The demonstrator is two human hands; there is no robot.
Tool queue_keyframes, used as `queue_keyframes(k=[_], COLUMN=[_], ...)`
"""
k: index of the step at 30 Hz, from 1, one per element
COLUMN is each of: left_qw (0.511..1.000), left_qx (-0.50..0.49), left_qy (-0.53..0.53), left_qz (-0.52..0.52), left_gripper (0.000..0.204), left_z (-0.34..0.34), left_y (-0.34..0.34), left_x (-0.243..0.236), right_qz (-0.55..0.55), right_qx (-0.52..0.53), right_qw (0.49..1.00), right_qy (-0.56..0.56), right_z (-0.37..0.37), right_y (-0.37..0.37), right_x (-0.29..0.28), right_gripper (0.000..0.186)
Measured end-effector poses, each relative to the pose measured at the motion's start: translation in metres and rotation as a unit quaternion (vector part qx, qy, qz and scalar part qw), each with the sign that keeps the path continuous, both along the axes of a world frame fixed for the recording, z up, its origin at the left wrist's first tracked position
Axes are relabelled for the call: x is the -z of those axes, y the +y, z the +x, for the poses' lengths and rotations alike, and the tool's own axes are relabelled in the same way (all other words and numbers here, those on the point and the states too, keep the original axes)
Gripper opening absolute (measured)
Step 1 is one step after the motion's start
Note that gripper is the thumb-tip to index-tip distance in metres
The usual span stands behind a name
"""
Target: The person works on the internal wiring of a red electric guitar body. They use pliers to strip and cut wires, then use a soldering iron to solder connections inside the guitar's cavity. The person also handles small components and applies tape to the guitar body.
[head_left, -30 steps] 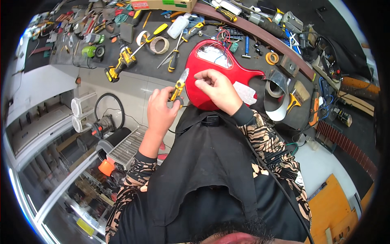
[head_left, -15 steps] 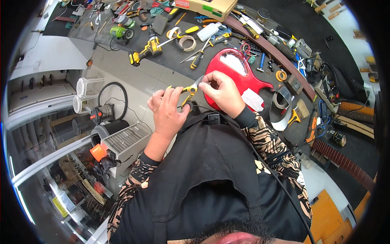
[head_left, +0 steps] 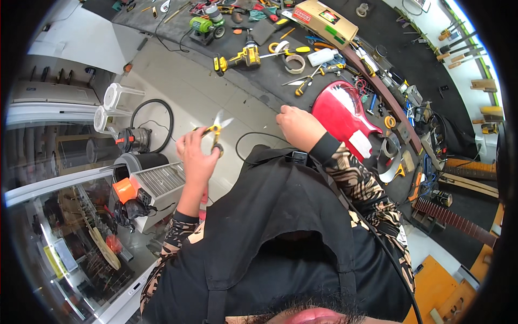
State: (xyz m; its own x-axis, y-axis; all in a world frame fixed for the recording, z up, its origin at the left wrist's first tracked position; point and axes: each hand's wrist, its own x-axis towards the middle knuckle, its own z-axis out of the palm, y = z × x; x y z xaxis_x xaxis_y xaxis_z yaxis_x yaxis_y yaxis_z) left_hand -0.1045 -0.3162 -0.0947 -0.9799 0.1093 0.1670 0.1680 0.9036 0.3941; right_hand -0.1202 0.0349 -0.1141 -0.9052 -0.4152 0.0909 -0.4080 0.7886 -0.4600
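Note:
My left hand (head_left: 198, 154) grips yellow-and-black scissors (head_left: 216, 129), their short metal blades spread apart above the floor. My right hand (head_left: 299, 127), fingers curled and pinched with their tips hidden, is to the right of the scissors, near the bench edge; I cannot make out what it holds, if anything. Just beyond it lies the red guitar body (head_left: 330, 110), with a silver-lined cavity and a white paper patch (head_left: 360, 141) on its face. A black cable (head_left: 241, 139) loops below my hands beside my black apron.
The cluttered bench (head_left: 270, 94) holds a yellow drill (head_left: 243, 58), tape rolls (head_left: 294, 65), screwdrivers and a cardboard box (head_left: 324, 21). A vacuum (head_left: 132, 139), white stools (head_left: 113, 100) and a grey appliance (head_left: 159, 182) stand at the left. A guitar neck (head_left: 453, 221) lies at the right.
My left hand has moved left with the scissors, whose blades now show spread. My right hand touched the blades half a second ago and is now apart from them. The view has shifted.

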Motion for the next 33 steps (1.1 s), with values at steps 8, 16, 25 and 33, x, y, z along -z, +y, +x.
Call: queue_keyframes(k=[8, 16, 25, 33], left_qw=[0.912, 0.759, 0.719, 0.734], left_qx=[-0.110, 0.156, 0.199, 0.164], left_qy=[-0.174, -0.322, -0.424, -0.402], left_qz=[0.354, 0.545, 0.514, 0.523], left_gripper=[0.055, 0.043, 0.044, 0.042], left_z=[-0.008, -0.057, -0.057, -0.049], left_y=[-0.071, 0.080, 0.126, 0.156], left_x=[0.039, -0.014, -0.021, -0.016], right_qz=[-0.373, -0.510, -0.502, -0.470], right_qx=[0.129, 0.229, 0.261, 0.254], right_qw=[0.869, 0.779, 0.803, 0.811], right_qy=[-0.298, -0.284, -0.188, -0.239], right_z=[-0.004, 0.053, 0.084, 0.081], right_y=[-0.025, -0.038, -0.040, -0.008], right_x=[-0.007, -0.045, -0.034, -0.029], right_gripper=[0.053, 0.047, 0.043, 0.042])
